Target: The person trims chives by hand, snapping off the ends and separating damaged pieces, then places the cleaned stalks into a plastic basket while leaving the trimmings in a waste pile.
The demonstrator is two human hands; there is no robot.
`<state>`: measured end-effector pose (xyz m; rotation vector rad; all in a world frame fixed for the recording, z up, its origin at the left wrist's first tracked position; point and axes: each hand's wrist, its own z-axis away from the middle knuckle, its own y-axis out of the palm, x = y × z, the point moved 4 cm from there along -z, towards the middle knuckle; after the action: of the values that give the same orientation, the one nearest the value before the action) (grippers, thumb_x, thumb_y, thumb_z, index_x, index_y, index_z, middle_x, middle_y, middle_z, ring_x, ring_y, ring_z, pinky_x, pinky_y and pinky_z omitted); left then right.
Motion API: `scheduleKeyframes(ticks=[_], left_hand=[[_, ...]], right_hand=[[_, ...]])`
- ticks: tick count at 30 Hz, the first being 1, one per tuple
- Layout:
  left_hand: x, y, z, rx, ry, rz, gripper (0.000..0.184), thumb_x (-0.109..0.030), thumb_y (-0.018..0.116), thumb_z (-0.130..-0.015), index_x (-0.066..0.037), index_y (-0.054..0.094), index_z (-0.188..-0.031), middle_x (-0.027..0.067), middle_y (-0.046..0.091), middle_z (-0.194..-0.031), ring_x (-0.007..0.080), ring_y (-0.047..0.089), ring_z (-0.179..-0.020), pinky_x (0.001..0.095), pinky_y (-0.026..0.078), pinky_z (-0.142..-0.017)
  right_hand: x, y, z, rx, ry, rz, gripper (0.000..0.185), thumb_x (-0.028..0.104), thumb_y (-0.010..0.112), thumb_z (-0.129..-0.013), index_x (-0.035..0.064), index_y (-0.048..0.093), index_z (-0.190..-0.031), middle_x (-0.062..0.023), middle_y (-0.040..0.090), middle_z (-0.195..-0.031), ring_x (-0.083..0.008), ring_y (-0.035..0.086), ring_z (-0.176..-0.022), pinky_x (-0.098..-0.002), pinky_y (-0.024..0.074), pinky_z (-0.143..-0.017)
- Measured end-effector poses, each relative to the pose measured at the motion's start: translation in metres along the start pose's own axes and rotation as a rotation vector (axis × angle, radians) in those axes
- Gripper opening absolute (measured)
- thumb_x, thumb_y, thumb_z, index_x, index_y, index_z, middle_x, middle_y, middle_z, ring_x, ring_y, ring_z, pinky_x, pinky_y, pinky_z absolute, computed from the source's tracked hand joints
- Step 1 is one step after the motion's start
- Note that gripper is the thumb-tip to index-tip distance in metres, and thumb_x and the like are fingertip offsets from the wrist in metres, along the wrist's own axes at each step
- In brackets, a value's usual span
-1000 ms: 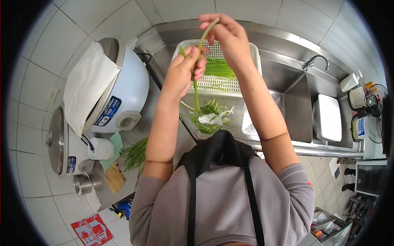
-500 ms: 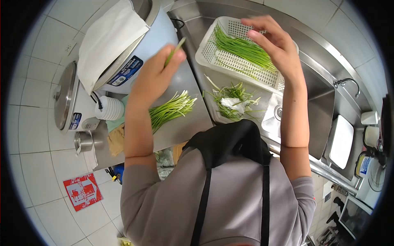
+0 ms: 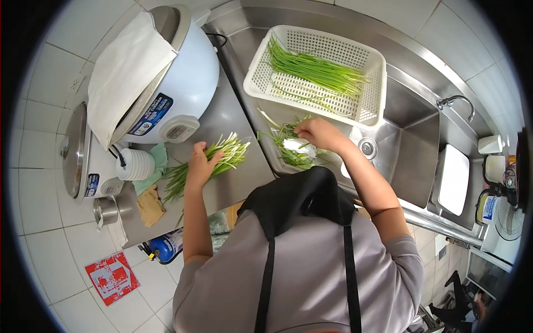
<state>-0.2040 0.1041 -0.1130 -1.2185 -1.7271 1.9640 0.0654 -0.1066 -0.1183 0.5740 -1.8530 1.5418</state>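
Observation:
A loose bunch of garlic chives (image 3: 230, 152) with pale stem ends lies on the steel counter. My left hand (image 3: 202, 165) rests over this bunch, its thumb and fingers spread apart on the stalks. To the right, my right hand (image 3: 323, 134) is closed at the pile of chive trimmings (image 3: 302, 160), fingertips pressed together among the greens; what they pinch, if anything, is hidden. A crumpled white scrap (image 3: 300, 146) lies on that pile. Behind it stands a white perforated basket (image 3: 373, 111) holding a long bundle of green chives (image 3: 316, 67).
A large rice cooker (image 3: 197, 83) with a white cloth (image 3: 125, 72) stands at the back left. Stacked white cups (image 3: 136, 164) and folded cloths (image 3: 150, 206) are near the left hand. A steel sink (image 3: 413, 133) with a faucet (image 3: 458, 104) and white tray (image 3: 454, 178) lie right.
My left hand, which held a stalk raised near the cooker, has come down onto the chive bunch. My right hand has moved from above the basket down to the trimmings.

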Motion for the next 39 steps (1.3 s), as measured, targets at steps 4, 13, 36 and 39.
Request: scheduleKeyframes(ticks=[4,13,36,39], left_hand=[[-0.042,-0.017,-0.005,-0.246,0.258,-0.138,0.047,-0.028,0.063,-0.08,0.003,0.046,-0.109,0.0185,0.054,-0.1,0.0329,0.053,-0.091,0.0396,0.043,-0.079],[-0.106,0.065,-0.05,0.148,0.242,0.153,0.022,-0.01,0.059,-0.078,0.0,0.055,-0.097,0.015,0.055,-0.087,0.0322,0.056,-0.076,0.0394,0.045,-0.07],[-0.217,0.013,-0.079,0.2,0.592,0.257,0.026,-0.022,0.06,-0.081,-0.004,0.059,-0.099,0.0115,0.058,-0.102,0.0282,0.054,-0.099,0.0355,0.043,-0.084],[-0.238,-0.005,-0.09,0.065,0.686,0.361,0.022,-0.019,0.06,-0.082,-0.002,0.061,-0.096,0.0118,0.057,-0.103,0.0272,0.053,-0.1,0.0336,0.041,-0.086]], right_hand=[[0.01,-0.05,-0.021,-0.186,0.113,-0.102,0.016,0.011,0.056,-0.082,0.0026,0.064,-0.093,-0.0118,0.064,-0.088,-0.0236,0.061,-0.078,-0.032,0.0476,-0.07],[-0.195,-0.098,-0.066,0.066,0.673,0.723,0.02,0.015,0.055,-0.077,0.0031,0.066,-0.088,-0.0175,0.064,-0.091,-0.0323,0.062,-0.085,-0.0391,0.0498,-0.073],[-0.095,-0.199,-0.015,-0.343,0.545,0.175,0.013,0.01,0.067,-0.067,0.0009,0.064,-0.075,-0.0113,0.063,-0.066,-0.0188,0.061,-0.064,-0.0321,0.0497,-0.063],[-0.062,-0.216,-0.013,-0.591,0.354,0.154,0.011,0.011,0.063,-0.069,0.0008,0.062,-0.074,-0.0097,0.062,-0.067,-0.017,0.059,-0.062,-0.0288,0.0478,-0.062]])
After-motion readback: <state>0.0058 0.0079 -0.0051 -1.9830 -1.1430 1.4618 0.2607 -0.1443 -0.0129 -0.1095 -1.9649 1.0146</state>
